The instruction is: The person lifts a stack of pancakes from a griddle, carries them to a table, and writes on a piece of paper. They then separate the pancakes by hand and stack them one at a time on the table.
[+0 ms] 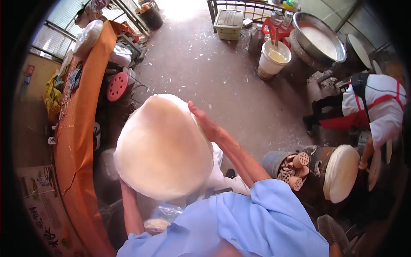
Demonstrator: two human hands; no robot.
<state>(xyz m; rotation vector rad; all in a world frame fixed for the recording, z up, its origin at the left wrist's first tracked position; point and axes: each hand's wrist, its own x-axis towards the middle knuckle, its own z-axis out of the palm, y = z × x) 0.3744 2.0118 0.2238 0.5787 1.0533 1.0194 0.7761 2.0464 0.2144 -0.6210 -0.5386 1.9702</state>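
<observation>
A large, pale stack of thin flatbreads (165, 147), round with a drooping, uneven edge, is held up in front of my body. My right hand (206, 123) grips its right edge, the thumb showing along the rim and the other fingers mostly behind it. On the lower left, my left forearm (132, 207) runs up beneath the stack, which hides the hand supporting it. Below, clear plastic (168, 211) partly covers a pale round thing (156, 225) near my waist.
A long orange-covered table (87, 107) runs along the left. At right, a co-worker (374, 103) bends beside another pale round stack (341, 173). Nearby stands a bucket of perforated briquettes (274, 162). A white bucket (274, 60) and a wide metal basin (314, 21) are farther back.
</observation>
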